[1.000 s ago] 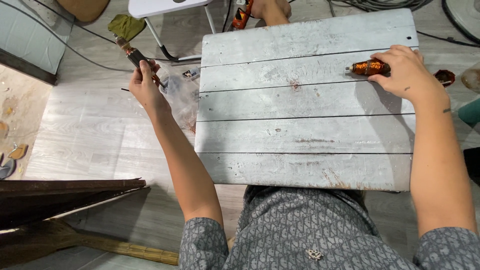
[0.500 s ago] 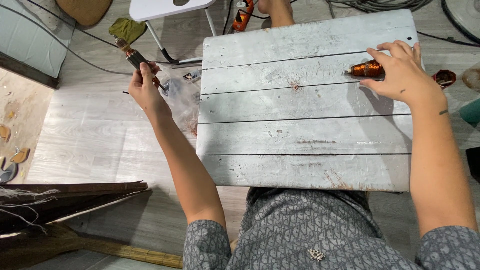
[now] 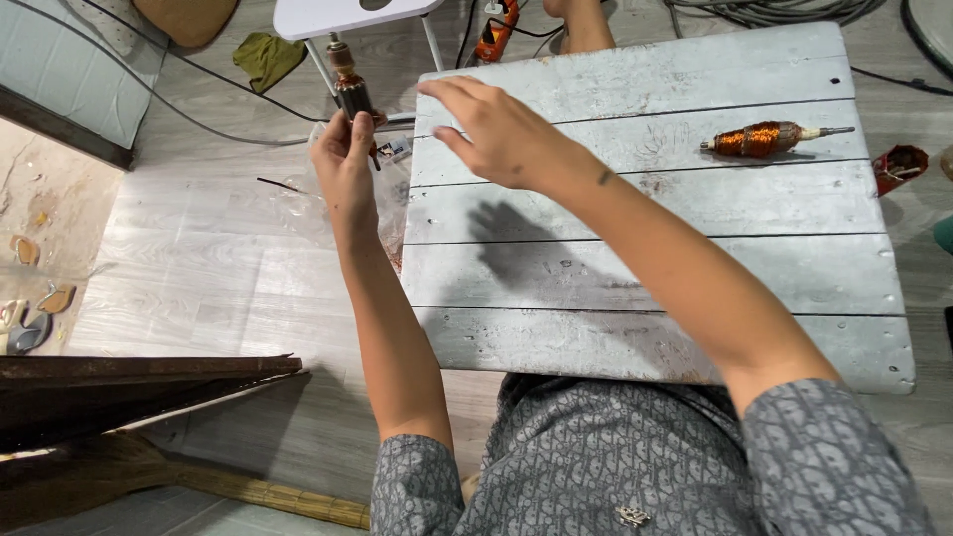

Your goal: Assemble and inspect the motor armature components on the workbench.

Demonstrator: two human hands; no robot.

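Left hand: upper centre-left of the frame, beyond the left edge of the bench, fingers closed around a dark cylindrical motor armature with a copper-coloured top, held upright.

Right hand: over the upper left part of the bench, holding nothing, fingers spread loosely and pointing toward the left hand; near the held armature, not touching it.

Grey-white painted bench of wooden planks: fills the centre and right of the frame; the shadow of the right hand falls on its middle planks.

Second armature, wound with orange-copper wire, with a thin metal shaft: lies on its side on the upper right of the bench, well apart from both hands.

Crumpled clear plastic bag: on the floor just left of the bench, below the left hand.

Olive-green cloth: floor, upper left.

White stool with metal legs: top edge, above the left hand.

Small red cup-shaped part: floor, right edge.
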